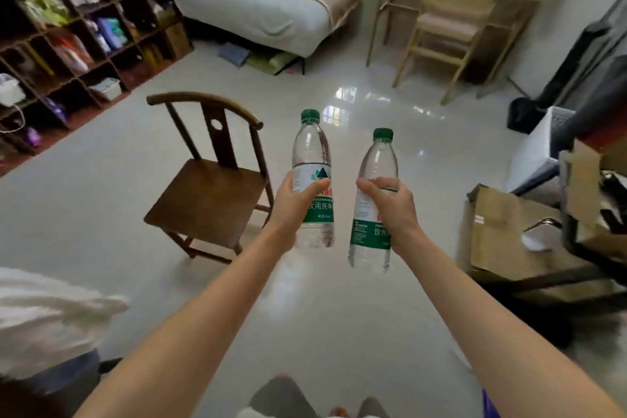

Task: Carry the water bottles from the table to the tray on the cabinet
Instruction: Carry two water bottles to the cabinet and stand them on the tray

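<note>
I hold two clear water bottles with green caps and green-and-white labels out in front of me, above the shiny floor. My left hand [294, 202] is wrapped around the middle of the left bottle [311, 153], which stands upright. My right hand [390, 205] grips the right bottle [377, 159] at its label, and this bottle tilts slightly to the right. The two bottles are apart, side by side. No table, tray or cabinet top shows clearly in this view.
A dark wooden chair [210, 187] stands on the floor left of my hands. Cardboard boxes [498, 234] and a dark frame crowd the right. A cubby shelf [78, 30] lines the far left, a sofa [264, 7] and a light wooden chair [448, 30] stand at the back.
</note>
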### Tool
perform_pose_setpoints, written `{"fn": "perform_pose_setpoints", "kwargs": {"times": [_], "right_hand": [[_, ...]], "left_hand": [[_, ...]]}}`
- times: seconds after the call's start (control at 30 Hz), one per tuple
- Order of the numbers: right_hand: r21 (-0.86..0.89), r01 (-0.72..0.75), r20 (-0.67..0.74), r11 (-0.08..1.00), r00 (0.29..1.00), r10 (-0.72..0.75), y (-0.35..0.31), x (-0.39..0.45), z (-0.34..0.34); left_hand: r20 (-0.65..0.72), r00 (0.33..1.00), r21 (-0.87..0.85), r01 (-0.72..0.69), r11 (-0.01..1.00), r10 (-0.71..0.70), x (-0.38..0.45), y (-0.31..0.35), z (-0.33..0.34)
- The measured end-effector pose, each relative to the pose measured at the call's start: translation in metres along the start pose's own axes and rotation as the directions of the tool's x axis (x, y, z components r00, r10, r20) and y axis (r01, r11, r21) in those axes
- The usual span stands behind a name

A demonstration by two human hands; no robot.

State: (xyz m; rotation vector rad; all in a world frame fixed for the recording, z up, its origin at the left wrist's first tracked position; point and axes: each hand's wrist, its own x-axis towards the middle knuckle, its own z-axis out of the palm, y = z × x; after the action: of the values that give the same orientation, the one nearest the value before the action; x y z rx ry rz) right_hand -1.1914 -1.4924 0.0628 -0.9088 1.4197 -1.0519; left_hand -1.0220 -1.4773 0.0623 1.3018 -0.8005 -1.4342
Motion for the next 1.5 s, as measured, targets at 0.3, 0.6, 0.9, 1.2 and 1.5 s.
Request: {"fn": "perform_pose_setpoints", "kwargs": {"times": [0.3, 0.6, 0.9, 1.2, 1.5], "right_hand": [[-0.030, 0.060, -0.072, 0.998, 0.996, -0.062, -0.046, 0.196, -0.051], [-0.069, 0.099, -0.077, 0.993, 0.992, -0.104, -0.148, 0.401, -0.054], [-0.092, 0.106, 0.049, 0.990, 0.994, -0.102, -0.213, 0.655, -0.016], [-0.207, 0.116, 0.292, 0.971, 0.955, -0.052, -0.306, 0.873, 0.120], [-0.246, 0.185, 0.515, 0.951, 0.856, -0.034, -0.342, 1.012, 0.359]], "left_hand": [[0.146, 0.989, 0.044, -0.040, 0.998, 0.034, 0.206, 0.047, 0.103], [0.162, 0.986, 0.161, -0.075, 0.984, 0.049, 0.417, 0.123, 0.151], [0.013, 0.996, 0.119, -0.086, 0.989, 0.086, 0.642, 0.173, 0.166], [-0.303, 0.950, 0.017, -0.073, 0.997, 0.075, 0.817, 0.249, 0.104], [-0.523, 0.843, -0.033, -0.166, 0.986, 0.124, 0.961, 0.334, -0.058]]}}
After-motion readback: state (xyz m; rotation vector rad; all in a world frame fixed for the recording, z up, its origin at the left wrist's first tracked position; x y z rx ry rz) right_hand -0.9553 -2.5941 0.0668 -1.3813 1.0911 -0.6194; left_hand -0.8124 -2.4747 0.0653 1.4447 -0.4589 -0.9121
